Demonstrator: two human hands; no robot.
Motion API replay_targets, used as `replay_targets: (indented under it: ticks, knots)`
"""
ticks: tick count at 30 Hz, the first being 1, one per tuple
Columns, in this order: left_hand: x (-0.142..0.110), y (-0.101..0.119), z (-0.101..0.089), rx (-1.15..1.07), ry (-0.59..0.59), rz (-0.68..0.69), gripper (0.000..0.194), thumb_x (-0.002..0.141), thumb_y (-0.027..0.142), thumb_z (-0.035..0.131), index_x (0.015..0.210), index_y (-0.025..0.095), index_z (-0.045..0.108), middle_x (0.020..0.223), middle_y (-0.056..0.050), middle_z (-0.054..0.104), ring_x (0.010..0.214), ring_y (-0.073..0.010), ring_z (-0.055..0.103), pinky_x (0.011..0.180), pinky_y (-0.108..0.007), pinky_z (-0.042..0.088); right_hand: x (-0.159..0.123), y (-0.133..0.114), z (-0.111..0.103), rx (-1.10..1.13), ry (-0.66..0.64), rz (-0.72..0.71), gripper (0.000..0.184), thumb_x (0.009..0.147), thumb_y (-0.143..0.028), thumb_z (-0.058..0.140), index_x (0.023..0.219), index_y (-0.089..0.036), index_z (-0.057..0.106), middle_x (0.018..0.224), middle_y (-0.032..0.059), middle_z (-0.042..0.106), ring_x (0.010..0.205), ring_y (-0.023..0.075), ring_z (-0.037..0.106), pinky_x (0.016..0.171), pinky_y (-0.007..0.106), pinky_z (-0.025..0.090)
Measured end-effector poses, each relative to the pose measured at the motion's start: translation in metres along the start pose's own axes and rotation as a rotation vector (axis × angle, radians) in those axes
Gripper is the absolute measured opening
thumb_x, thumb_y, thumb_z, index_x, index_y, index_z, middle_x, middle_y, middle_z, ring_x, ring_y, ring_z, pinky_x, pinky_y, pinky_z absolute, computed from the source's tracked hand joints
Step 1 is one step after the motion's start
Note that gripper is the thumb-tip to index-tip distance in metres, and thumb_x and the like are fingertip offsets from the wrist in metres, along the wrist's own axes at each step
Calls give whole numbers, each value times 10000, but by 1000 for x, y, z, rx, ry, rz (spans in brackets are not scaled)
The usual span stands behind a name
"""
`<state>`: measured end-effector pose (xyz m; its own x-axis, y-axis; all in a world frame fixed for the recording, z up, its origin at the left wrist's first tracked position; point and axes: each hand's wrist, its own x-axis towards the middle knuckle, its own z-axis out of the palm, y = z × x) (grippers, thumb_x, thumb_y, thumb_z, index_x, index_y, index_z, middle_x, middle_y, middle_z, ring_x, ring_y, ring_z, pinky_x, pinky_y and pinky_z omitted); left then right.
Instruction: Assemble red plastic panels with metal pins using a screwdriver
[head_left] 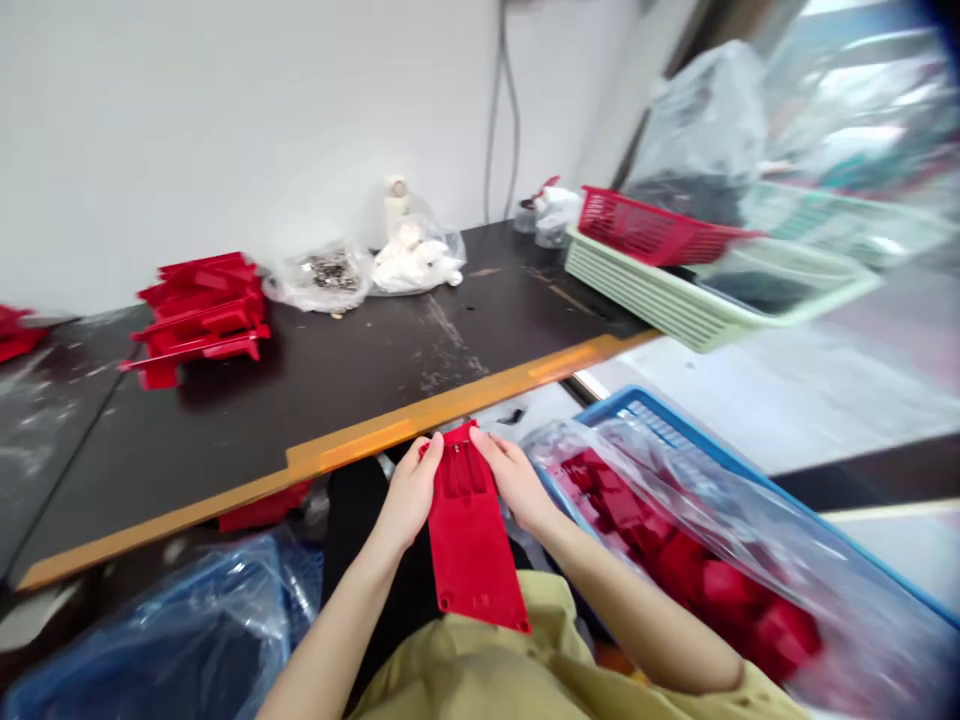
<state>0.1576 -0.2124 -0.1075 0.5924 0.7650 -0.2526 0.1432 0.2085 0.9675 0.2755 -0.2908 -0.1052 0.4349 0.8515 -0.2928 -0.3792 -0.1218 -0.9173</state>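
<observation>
Tabletop (pixel 352 360): dark, orange-edged; red parts (pixel 201 290) stacked at left, apparently within reach.
Red panel (pixel 474 555): over the lap (pixel 351 520).
Grip: left hand (pixel 411 490) and right hand (pixel 517 485) pinch its far corners, probably for steadiness.

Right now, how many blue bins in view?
2: the left blue bin at lower left, near the table; the right blue bin at lower right, holding red parts. Others may be hidden under the table.
</observation>
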Motion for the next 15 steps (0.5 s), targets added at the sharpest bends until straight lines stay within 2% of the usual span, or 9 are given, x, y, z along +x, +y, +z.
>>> replay_targets:
  ticks: [3, 6, 8, 11, 13, 15]
  knots:
    - [9, -18, 30, 127, -192, -26, 552, 866, 713, 429, 917, 195, 614, 880, -48, 683, 838, -221, 642, 776, -323, 500, -16, 11, -43, -123, 111, -3, 504, 695, -657, 690, 783, -163, 639, 576, -40, 554, 498, 87, 443, 520, 237, 375]
    - [15, -48, 70, 265, -488, -82, 609, 851, 746, 407, 956, 192, 639, 989, -65, 692, 881, -229, 651, 788, -331, 508, -51, 24, -113, -237, 304, 38, 458, 732, -594, 697, 817, -147, 643, 627, -34, 567, 526, 80, 451, 521, 228, 370]
    - [15, -72, 94, 359, -676, -124, 641, 827, 768, 422, 954, 185, 656, 1037, -70, 687, 873, -229, 657, 801, -345, 512, -93, 34, -170, -321, 483, 93, 372, 828, -509, 656, 866, -140, 627, 672, -35, 572, 542, 70, 462, 533, 219, 383]
    - [15, -106, 114, 486, -859, -163, 613, 842, 735, 460, 953, 170, 668, 1036, -68, 685, 881, -218, 654, 881, -381, 494, -178, 56, -243, -448, 697, 273, 275, 923, -396, 586, 919, -122, 616, 741, -19, 584, 575, 72, 506, 541, 214, 431]
    - [18, -124, 118, 552, -923, -179, 518, 888, 642, 506, 966, 154, 660, 1002, -65, 682, 900, -209, 647, 906, -412, 489, -233, 77, -268, -518, 768, 442, 248, 941, -360, 572, 969, -119, 620, 784, -6, 599, 611, 80, 542, 560, 221, 473]
    - [23, -138, 119, 601, -943, -192, 415, 922, 536, 541, 1002, 142, 645, 1009, -63, 671, 935, -207, 640, 899, -432, 502, -277, 103, -271, -570, 777, 591, 229, 931, -336, 593, 990, -117, 624, 848, 13, 624, 671, 94, 583, 601, 242, 516]
